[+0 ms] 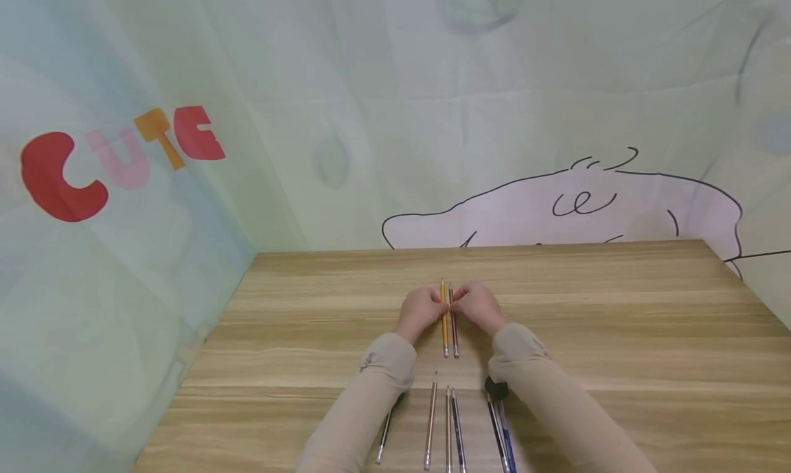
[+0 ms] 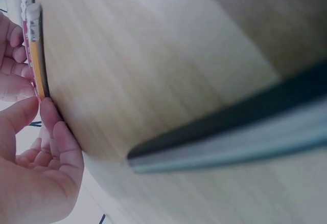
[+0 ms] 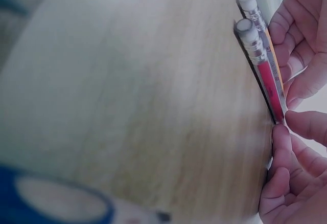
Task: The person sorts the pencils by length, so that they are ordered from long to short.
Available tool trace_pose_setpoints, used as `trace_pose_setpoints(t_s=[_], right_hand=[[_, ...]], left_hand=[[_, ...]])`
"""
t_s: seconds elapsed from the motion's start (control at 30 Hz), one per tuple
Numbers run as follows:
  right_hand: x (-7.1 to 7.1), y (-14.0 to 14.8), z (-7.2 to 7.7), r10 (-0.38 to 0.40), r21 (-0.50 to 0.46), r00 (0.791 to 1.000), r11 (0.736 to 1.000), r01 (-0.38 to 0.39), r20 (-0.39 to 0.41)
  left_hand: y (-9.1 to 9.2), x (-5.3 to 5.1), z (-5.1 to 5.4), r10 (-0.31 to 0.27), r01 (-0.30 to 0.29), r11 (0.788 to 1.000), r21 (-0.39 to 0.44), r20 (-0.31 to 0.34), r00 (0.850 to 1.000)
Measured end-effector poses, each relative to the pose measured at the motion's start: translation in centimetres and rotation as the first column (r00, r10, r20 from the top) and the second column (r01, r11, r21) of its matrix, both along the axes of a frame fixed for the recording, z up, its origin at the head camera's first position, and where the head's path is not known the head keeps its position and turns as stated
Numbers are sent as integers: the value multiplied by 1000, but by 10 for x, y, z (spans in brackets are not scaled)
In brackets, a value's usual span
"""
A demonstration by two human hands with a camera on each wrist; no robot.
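Two pencils lie side by side, tips toward the table's far edge: a yellow pencil [image 1: 445, 336] and a dark red pencil [image 1: 455, 336]. The left hand [image 1: 421, 311] pinches the yellow one between thumb and fingers; in the left wrist view this hand [image 2: 43, 168] is at its orange-yellow barrel [image 2: 37, 60]. The right hand [image 1: 480, 305] pinches the red one, and in the right wrist view its fingers [image 3: 282, 147] meet the red barrel [image 3: 270, 83]. Both white erasers point toward the person. The hands nearly touch.
Nearer the person on the wooden table [image 1: 296, 363] lie several more pencils, among them a brown one [image 1: 431, 425], a tan one [image 1: 448, 432] and a dark one [image 1: 458, 432]. Another dark pencil [image 1: 386, 435] is beside the left sleeve, and dark and blue pens [image 1: 505, 435] beside the right.
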State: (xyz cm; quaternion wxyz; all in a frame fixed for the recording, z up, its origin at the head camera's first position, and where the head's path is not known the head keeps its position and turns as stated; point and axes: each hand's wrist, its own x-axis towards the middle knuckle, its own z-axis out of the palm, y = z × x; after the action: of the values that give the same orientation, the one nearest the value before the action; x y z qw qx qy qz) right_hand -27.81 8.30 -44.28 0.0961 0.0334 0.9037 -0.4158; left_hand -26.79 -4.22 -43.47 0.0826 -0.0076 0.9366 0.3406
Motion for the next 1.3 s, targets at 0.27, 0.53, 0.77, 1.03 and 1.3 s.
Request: trace_pose_setpoints(t_s=[0.27,0.53,0.77,1.03,1.3], right_hand=[[1,0,2,2,-24,1000,1000,-2,1],[0,1,1,8,-39,1000,999,-7,11],[1,4,1,13,-95,1000,995,-11,21],[5,6,5,-4,-219,999,976,12,39],[8,12,13,-26,-242,998,970,38,54]], left_hand=[[-1,0,2,5,-5,1000,6,4,1000],[-2,0,1,-1,1,1000,5,-14,1000],[-2,0,1,-19,19,1000,-4,-18,1000],[-8,0,6,-45,43,999,33,61,997],[-19,2,14,-80,70,995,74,143,986]])
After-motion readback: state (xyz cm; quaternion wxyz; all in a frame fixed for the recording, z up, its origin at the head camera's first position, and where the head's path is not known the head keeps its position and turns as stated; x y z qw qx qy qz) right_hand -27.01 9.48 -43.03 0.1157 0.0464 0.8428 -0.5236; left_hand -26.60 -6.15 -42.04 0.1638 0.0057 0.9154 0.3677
